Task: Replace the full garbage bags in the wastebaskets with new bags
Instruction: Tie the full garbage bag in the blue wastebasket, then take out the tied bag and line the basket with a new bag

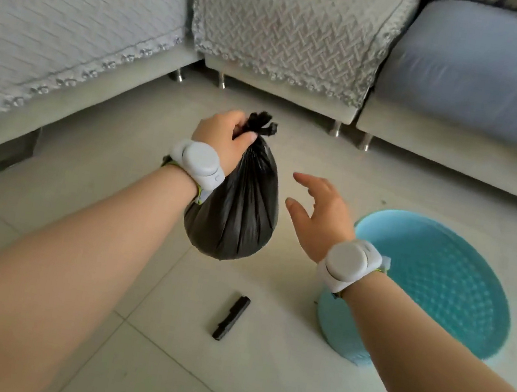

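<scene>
Above the tiled floor (pixel 116 146), in front of the grey sofa (pixel 296 32), the left hand (pixel 222 136) is gripping the full black garbage bag (pixel 242 206) by its tied knot (pixel 263 125). The fingers and thumb are curling tight around the neck. The bag is hanging in the air, not touching the floor, and it is bulging round at the bottom. The right hand (pixel 318 218) is hovering just beside the bag with its fingers spread open, and it is holding nothing. To the right, the blue wastebasket (pixel 338 323) is standing on the floor. It is showing its bare blue inside, so no bag is lining it. A small black roll of new bags (pixel 231 317) is lying on the floor below the hanging bag, near the wastebasket. I think the step in hand is taking the full bag away, since it is out of the basket and tied shut. The next move is calling for putting the full bag down out of the way. Then comes picking up the roll, pulling off one new bag, opening it, and folding its edge over the wastebasket's rim. The free right hand is looking best placed to reach the roll.
</scene>
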`<control>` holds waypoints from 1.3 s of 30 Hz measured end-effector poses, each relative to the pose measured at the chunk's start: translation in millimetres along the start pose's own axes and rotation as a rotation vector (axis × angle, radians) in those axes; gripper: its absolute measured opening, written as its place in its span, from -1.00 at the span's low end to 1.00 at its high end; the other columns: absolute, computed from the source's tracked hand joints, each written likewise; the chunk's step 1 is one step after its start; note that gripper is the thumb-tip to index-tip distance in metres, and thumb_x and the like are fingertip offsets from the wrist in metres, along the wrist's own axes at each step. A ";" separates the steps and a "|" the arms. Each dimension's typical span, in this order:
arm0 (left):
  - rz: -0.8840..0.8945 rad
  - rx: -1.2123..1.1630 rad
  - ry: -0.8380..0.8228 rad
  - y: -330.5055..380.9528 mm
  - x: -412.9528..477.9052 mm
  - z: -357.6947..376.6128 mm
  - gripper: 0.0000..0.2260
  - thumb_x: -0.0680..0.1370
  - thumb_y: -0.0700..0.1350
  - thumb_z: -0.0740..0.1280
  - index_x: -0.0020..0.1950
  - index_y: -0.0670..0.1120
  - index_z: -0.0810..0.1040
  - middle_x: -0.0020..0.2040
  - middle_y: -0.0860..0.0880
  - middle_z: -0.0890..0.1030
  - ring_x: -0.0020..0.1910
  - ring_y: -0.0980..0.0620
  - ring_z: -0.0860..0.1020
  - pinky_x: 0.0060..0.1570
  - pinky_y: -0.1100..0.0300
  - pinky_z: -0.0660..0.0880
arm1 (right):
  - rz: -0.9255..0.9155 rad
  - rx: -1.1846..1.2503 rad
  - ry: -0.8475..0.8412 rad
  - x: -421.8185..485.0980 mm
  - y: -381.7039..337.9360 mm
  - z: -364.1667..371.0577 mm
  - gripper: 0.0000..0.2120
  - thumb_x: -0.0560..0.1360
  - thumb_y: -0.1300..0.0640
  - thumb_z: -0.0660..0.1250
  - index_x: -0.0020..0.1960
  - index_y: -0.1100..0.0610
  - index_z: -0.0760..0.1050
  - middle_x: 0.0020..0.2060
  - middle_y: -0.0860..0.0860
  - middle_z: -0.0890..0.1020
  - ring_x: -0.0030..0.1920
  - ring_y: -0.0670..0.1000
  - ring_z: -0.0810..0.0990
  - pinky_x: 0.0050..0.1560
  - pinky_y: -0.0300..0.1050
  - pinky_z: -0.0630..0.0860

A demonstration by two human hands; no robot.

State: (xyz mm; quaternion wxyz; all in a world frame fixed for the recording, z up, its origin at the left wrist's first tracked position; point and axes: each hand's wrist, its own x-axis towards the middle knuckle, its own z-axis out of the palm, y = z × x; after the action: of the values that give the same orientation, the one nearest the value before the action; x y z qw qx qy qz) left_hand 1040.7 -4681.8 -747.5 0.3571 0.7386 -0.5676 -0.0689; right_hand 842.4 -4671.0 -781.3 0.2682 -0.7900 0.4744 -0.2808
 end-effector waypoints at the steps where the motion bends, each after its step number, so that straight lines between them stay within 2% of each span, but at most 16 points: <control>1: -0.044 0.004 -0.025 -21.5 -6.7 9.3 -0.81 0.54 -0.04 0.29 0.03 -0.15 0.54 -0.04 -0.09 0.62 -0.05 -0.09 0.55 -0.16 0.19 0.34 | 0.012 -0.012 -0.051 -5.9 6.0 17.4 -0.58 0.54 0.08 0.27 0.39 0.01 0.36 0.29 -0.04 0.45 0.27 -0.01 0.44 0.20 -0.20 0.34; 3: -0.122 0.013 -0.074 -52.4 -16.0 25.0 -0.80 0.55 -0.03 0.29 0.06 -0.13 0.54 0.00 -0.08 0.62 -0.02 -0.08 0.55 -0.14 0.22 0.33 | 0.031 -0.048 -0.142 -15.6 17.4 43.2 -0.57 0.55 0.08 0.26 0.40 0.00 0.34 0.31 -0.04 0.44 0.28 0.00 0.43 0.18 -0.21 0.33; 6: -0.214 0.022 -0.114 -90.5 -30.2 44.5 -0.79 0.56 -0.05 0.28 0.11 -0.14 0.54 0.04 -0.09 0.62 0.03 -0.10 0.56 -0.06 0.21 0.40 | 0.094 -0.083 -0.258 -31.0 33.8 74.8 -0.56 0.55 0.07 0.25 0.42 -0.04 0.30 0.33 -0.04 0.42 0.29 0.03 0.43 0.20 -0.12 0.38; 10: -0.258 -0.036 -0.195 -121.1 -57.1 66.8 -0.67 0.56 -0.12 0.28 0.32 -0.11 0.45 0.22 -0.08 0.56 0.20 -0.07 0.52 0.13 0.25 0.36 | 0.153 -0.121 -0.375 -48.6 55.6 110.0 -0.53 0.56 0.07 0.25 0.44 -0.02 0.26 0.36 0.00 0.40 0.28 0.08 0.44 0.21 -0.08 0.40; 13: -0.040 0.060 -0.100 -124.6 -80.0 76.6 -0.61 0.51 -0.18 0.33 0.34 -0.14 0.43 0.25 -0.15 0.50 0.24 -0.15 0.44 0.24 0.13 0.31 | 0.188 -0.124 -0.413 -60.3 69.2 123.3 -0.51 0.55 0.07 0.26 0.45 0.00 0.25 0.36 0.02 0.39 0.32 0.10 0.41 0.26 -0.05 0.38; 15: 0.108 0.137 0.039 -125.2 -95.5 83.2 -0.65 0.45 -0.21 0.35 0.25 -0.13 0.50 0.16 -0.17 0.49 0.15 -0.18 0.43 0.17 0.03 0.32 | 0.205 -0.128 -0.428 -65.5 76.6 129.0 -0.52 0.55 0.06 0.26 0.45 0.00 0.26 0.35 0.02 0.40 0.31 0.10 0.41 0.25 -0.03 0.39; 17: 0.220 0.151 0.088 -128.2 -114.9 91.5 -0.72 0.43 -0.20 0.36 0.13 -0.11 0.53 0.08 -0.15 0.49 0.08 -0.14 0.41 0.10 0.04 0.32 | 0.220 -0.125 -0.438 -71.6 82.6 132.8 -0.53 0.55 0.06 0.26 0.44 0.01 0.27 0.34 0.02 0.41 0.30 0.09 0.42 0.24 -0.05 0.39; 19: 0.314 0.125 -0.014 -136.7 -138.1 104.6 -0.81 0.42 -0.23 0.39 0.02 -0.13 0.55 0.01 -0.13 0.50 -0.01 -0.12 0.44 0.00 0.06 0.39 | 0.242 -0.119 -0.448 -78.3 88.7 136.2 -0.54 0.55 0.07 0.25 0.44 0.01 0.28 0.34 0.02 0.41 0.30 0.08 0.42 0.24 -0.08 0.38; 21: 0.287 0.091 -0.234 -146.2 -161.6 123.4 -0.87 0.44 -0.23 0.39 -0.03 -0.15 0.56 -0.04 -0.12 0.52 -0.07 -0.11 0.48 -0.09 0.06 0.48 | 0.278 -0.125 -0.467 -85.6 97.0 139.7 -0.54 0.55 0.08 0.25 0.43 0.00 0.28 0.33 0.01 0.42 0.28 0.07 0.43 0.23 -0.07 0.40; 24: -0.020 0.128 -0.592 -154.7 -183.2 151.9 -0.81 0.54 -0.11 0.32 0.11 -0.13 0.51 0.08 -0.08 0.52 0.02 -0.08 0.52 -0.01 0.10 0.49 | 0.316 -0.140 -0.476 -94.4 106.1 143.0 -0.53 0.55 0.07 0.26 0.43 -0.03 0.27 0.34 0.00 0.42 0.27 0.06 0.44 0.20 -0.07 0.41; 26: -0.135 0.226 -0.755 -158.4 -187.3 168.8 -0.75 0.55 -0.03 0.29 0.16 -0.13 0.47 0.14 -0.08 0.52 0.07 -0.06 0.52 0.03 0.12 0.45 | 0.337 -0.135 -0.480 -100.4 110.1 143.6 -0.53 0.55 0.08 0.26 0.43 -0.02 0.28 0.33 -0.01 0.42 0.25 0.05 0.45 0.15 -0.15 0.38; 29: -0.167 0.291 -0.850 -157.6 -187.8 190.8 -0.71 0.54 0.02 0.30 0.14 -0.15 0.45 0.10 -0.11 0.56 0.06 -0.09 0.52 0.03 0.08 0.46 | 0.369 -0.134 -0.474 -109.1 118.2 143.7 -0.54 0.54 0.07 0.27 0.42 -0.02 0.30 0.31 -0.02 0.44 0.20 0.04 0.48 0.07 -0.21 0.35; 33: -0.195 0.392 -0.945 -158.1 -188.7 212.0 -0.65 0.51 0.06 0.32 0.17 -0.15 0.45 0.10 -0.12 0.57 0.07 -0.12 0.54 0.06 0.04 0.49 | 0.410 -0.097 -0.483 -118.3 124.2 142.5 -0.55 0.54 0.08 0.27 0.41 -0.02 0.31 0.30 -0.01 0.45 0.21 0.03 0.48 0.14 -0.16 0.39; 36: -0.211 0.467 -0.980 -149.5 -190.9 218.6 -0.73 0.54 0.04 0.27 0.07 -0.15 0.50 0.05 -0.12 0.61 0.01 -0.13 0.57 -0.07 0.12 0.46 | 0.442 -0.053 -0.468 -122.3 129.2 137.8 -0.56 0.54 0.08 0.27 0.40 -0.02 0.32 0.28 -0.01 0.46 0.23 0.03 0.47 0.17 -0.14 0.41; 39: -0.266 0.338 -0.985 -140.6 -194.0 207.9 -0.77 0.53 0.04 0.26 -0.02 -0.12 0.53 -0.12 -0.05 0.63 -0.10 -0.08 0.57 -0.15 0.17 0.42 | 0.464 -0.016 -0.471 -121.6 130.0 137.0 -0.56 0.55 0.09 0.26 0.42 -0.01 0.30 0.29 0.00 0.47 0.23 0.01 0.48 0.14 -0.19 0.38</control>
State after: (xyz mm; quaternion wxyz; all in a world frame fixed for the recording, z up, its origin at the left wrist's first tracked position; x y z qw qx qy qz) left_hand 979.1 -4588.8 -1044.4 -0.0872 0.7316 -0.5725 -0.3597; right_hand 812.5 -4592.8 -989.7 0.4213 -0.7061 0.5689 -0.0184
